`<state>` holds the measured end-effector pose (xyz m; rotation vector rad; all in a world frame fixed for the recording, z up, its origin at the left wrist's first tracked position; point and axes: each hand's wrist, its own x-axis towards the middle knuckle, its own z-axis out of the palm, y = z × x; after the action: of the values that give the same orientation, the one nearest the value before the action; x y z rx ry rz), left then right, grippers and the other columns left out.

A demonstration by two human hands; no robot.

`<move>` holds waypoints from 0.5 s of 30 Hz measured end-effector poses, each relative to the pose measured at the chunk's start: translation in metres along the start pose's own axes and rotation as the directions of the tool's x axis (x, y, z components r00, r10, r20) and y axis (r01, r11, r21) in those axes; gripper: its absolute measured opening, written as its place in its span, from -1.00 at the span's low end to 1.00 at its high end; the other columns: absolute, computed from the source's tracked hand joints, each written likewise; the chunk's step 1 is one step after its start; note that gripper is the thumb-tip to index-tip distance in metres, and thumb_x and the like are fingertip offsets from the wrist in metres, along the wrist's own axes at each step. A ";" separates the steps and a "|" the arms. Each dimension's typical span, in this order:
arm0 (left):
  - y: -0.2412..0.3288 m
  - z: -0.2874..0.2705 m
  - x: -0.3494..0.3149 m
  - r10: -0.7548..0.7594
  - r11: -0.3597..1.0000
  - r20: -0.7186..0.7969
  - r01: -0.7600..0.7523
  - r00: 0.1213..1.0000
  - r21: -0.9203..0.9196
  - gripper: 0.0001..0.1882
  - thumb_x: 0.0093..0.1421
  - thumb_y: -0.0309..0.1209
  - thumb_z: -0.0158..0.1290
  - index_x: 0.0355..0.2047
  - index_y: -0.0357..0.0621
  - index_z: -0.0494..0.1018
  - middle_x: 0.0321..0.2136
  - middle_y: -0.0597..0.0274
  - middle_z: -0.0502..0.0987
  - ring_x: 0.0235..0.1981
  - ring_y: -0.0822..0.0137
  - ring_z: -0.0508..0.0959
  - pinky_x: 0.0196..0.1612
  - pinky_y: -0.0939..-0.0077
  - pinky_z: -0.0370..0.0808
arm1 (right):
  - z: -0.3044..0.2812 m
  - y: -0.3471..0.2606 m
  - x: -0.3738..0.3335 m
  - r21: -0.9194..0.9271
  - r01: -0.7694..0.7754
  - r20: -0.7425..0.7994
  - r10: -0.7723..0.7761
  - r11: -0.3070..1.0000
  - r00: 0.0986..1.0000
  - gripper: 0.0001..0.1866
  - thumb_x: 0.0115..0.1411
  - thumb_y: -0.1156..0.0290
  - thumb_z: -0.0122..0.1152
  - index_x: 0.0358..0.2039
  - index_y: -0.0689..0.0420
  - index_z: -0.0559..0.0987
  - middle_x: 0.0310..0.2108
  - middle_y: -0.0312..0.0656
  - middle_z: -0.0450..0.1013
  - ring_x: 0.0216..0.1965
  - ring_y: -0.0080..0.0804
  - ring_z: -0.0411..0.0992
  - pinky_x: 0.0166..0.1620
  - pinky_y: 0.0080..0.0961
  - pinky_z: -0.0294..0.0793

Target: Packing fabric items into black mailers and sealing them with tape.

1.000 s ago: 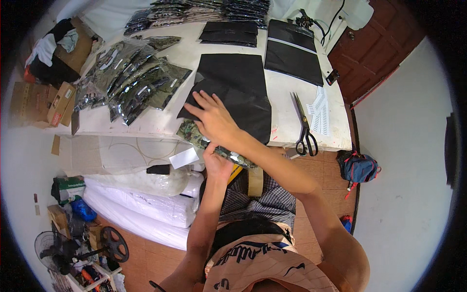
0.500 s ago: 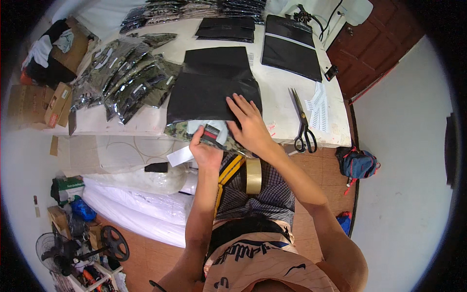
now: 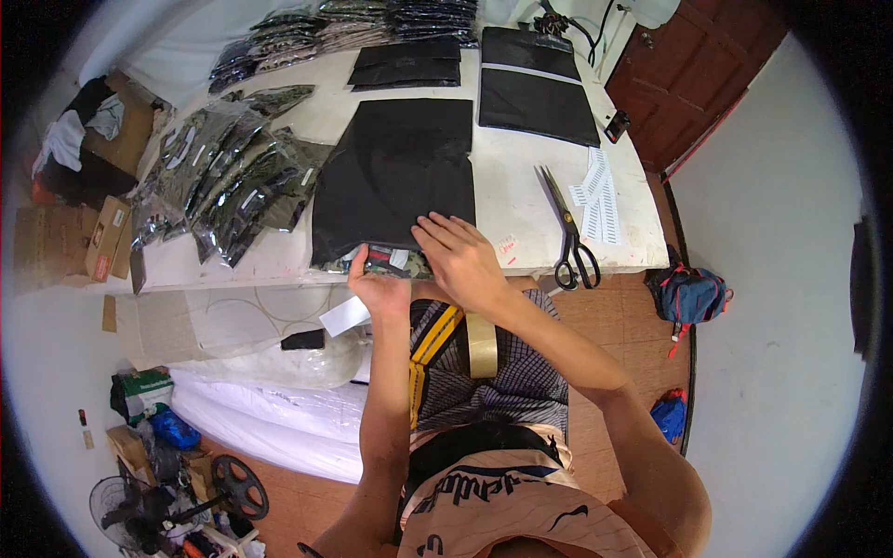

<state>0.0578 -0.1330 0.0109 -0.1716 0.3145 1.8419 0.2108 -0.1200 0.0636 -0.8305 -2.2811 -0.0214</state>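
A black plastic mailing bag (image 3: 400, 177) lies at the table's front edge with its mouth toward me. A folded camouflage garment in clear plastic (image 3: 413, 267) is mostly inside it; only a strip with a red and black patch shows. My left hand (image 3: 381, 292) is closed on that strip, thumb on top and its other fingers hidden beneath. Stretched flat, the fingers of my right hand (image 3: 458, 262) rest on the bag beside its mouth. Several bagged camouflage garments (image 3: 246, 177) lie overlapping to the left.
Large black scissors (image 3: 569, 223) and white label strips (image 3: 600, 200) lie on the right of the white table (image 3: 507, 200). More black bags (image 3: 539, 98) are stacked farther back, near bagged garments (image 3: 344, 28). A tape roll (image 3: 482, 344) is at my lap.
The camouflage garment has gone deeper into the black bag, so less of it sticks out. The bag now lies flatter. My right hand has shifted toward the bag's mouth.
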 end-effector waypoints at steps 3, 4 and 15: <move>-0.003 -0.012 0.010 0.084 0.990 0.026 -0.086 0.996 0.108 -0.57 0.19 -0.34 -0.12 0.02 -0.31 0.40 0.03 0.02 0.49 0.10 0.08 0.44 0.24 0.17 0.29 | 0.002 -0.016 0.004 0.020 0.013 -0.026 -0.013 1.000 1.000 -0.53 -0.02 0.48 0.22 -0.03 0.29 0.52 0.02 0.02 0.47 0.12 -0.07 0.39 0.20 -0.15 0.31; -0.002 -0.015 0.013 0.089 0.990 0.025 -0.091 0.996 0.108 -0.57 0.19 -0.34 -0.12 0.02 -0.31 0.40 0.03 0.02 0.49 0.10 0.08 0.44 0.24 0.17 0.29 | 0.003 -0.021 0.005 0.022 0.012 -0.047 -0.011 1.000 0.999 -0.53 -0.02 0.47 0.23 -0.03 0.29 0.52 0.02 0.02 0.47 0.11 -0.05 0.40 0.20 -0.14 0.30; -0.033 -0.015 0.009 0.105 0.975 0.027 -0.108 0.994 0.192 -0.52 0.34 -0.13 -0.23 0.10 -0.18 0.37 0.07 0.10 0.46 0.10 0.12 0.43 0.23 0.17 0.32 | 0.011 -0.018 0.004 -0.044 -0.012 0.083 0.016 0.999 0.996 -0.51 -0.10 0.44 0.24 -0.06 0.23 0.55 0.07 -0.02 0.44 0.15 -0.11 0.36 0.23 -0.14 0.26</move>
<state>0.0859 -0.1204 -0.0105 -0.0045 0.4972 1.9044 0.1919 -0.1292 0.0619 -0.8850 -2.3602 -0.0302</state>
